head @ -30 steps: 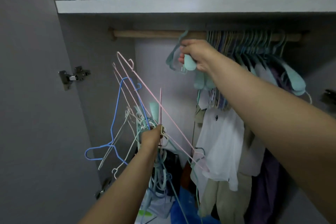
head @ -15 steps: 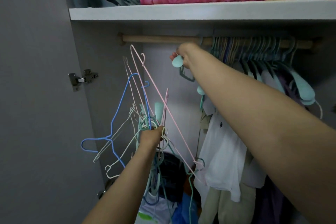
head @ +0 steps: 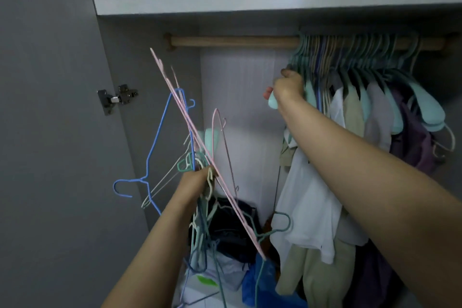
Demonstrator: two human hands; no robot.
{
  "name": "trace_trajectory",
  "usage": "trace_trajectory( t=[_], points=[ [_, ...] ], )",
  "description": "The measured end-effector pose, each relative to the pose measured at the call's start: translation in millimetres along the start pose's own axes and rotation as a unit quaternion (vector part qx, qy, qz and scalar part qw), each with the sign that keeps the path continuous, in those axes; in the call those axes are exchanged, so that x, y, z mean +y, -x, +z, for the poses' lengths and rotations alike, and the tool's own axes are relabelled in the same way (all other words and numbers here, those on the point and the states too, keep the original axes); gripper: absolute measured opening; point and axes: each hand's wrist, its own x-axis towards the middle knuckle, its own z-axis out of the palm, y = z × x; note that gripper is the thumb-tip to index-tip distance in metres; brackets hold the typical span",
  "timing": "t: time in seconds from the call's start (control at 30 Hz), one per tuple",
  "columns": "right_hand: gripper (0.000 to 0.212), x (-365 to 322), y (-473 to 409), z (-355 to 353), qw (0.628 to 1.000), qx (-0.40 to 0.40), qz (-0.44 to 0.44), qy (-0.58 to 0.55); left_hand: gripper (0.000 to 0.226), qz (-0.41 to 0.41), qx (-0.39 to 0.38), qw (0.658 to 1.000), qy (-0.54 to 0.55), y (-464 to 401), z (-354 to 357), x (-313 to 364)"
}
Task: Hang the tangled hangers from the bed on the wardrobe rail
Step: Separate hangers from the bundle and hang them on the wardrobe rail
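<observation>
My left hand [head: 197, 182] grips a tangled bundle of wire and plastic hangers [head: 190, 147], pink, blue and mint, low in the open wardrobe. A blue hanger [head: 155, 142] sticks out to the left of the bundle and long pink ones slant across it. My right hand [head: 287, 89] holds the shoulder end of a mint plastic hanger [head: 272, 102] just below the wooden rail [head: 235, 42], pressed against the leftmost of several hangers hooked on the rail [head: 350, 52]. Whether this hanger's hook sits on the rail is hidden behind the row.
Clothes [head: 350, 117] hang from the rail's right half. A white shelf [head: 250, 0] with folded bedding runs above. The open door with a hinge [head: 116, 100] is on the left. Dark clothes and bags [head: 235, 232] lie on the wardrobe floor.
My right hand has carried the mint hanger to the right along the rail, up against the hanging row. The bundle in my left hand has tilted, its pink hangers swinging left.
</observation>
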Motion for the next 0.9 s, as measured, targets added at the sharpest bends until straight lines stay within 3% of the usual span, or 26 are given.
trace_trajectory(
  t=[0.07,0.13,0.17,0.23,0.3,0.33,0.4,0.47,0.53,0.63,0.7,0.8,0.87,0.9],
  points=[
    [0.054,4,7,-14,0.984,-0.020,-0.059,0.168,0.017,-0.015,-0.009,0.999,0.027,2,-7,-6],
    [0.054,20,26,-29,0.920,-0.021,-0.163,0.357,0.018,-0.028,-0.027,0.998,0.044,5,-12,-14],
    [0.053,33,41,-37,0.890,-0.011,-0.229,0.394,0.018,-0.038,-0.036,0.998,0.046,6,-15,-19],
    [0.046,63,71,-50,0.848,0.013,-0.381,0.369,0.015,-0.049,-0.045,0.997,0.036,5,-21,-29],
    [0.035,95,90,-58,0.835,-0.054,-0.443,0.323,0.011,-0.059,-0.060,0.996,0.027,7,-25,-37],
    [0.038,106,97,-57,0.839,-0.132,-0.415,0.325,0.012,-0.065,-0.069,0.995,0.026,8,-25,-40],
    [0.066,117,106,-48,0.844,-0.292,-0.289,0.345,0.023,-0.069,-0.089,0.994,0.013,10,-24,-48],
    [0.089,119,111,-33,0.842,-0.377,-0.191,0.337,0.028,-0.076,-0.103,0.992,0.000,17,-22,-53],
    [0.087,119,111,-21,0.836,-0.374,-0.186,0.357,0.018,-0.091,-0.106,0.990,0.017,24,-17,-56],
    [0.045,122,111,-12,0.806,-0.315,-0.259,0.428,0.015,-0.099,-0.130,0.986,0.042,32,-13,-60],
    [0.047,130,110,-13,0.803,-0.333,-0.272,0.412,0.013,-0.102,-0.134,0.985,0.023,32,-15,-63],
    [0.070,142,107,-26,0.854,-0.345,-0.224,0.319,0.020,-0.099,-0.132,0.986,0.026,31,-20,-65],
    [0.057,165,94,-48,0.897,-0.270,-0.216,0.277,0.019,-0.095,-0.124,0.987,0.048,29,-23,-67],
    [0.054,180,85,-62,0.895,-0.249,-0.208,0.307,0.012,-0.087,-0.121,0.987,0.060,27,-25,-67]
  ],
)
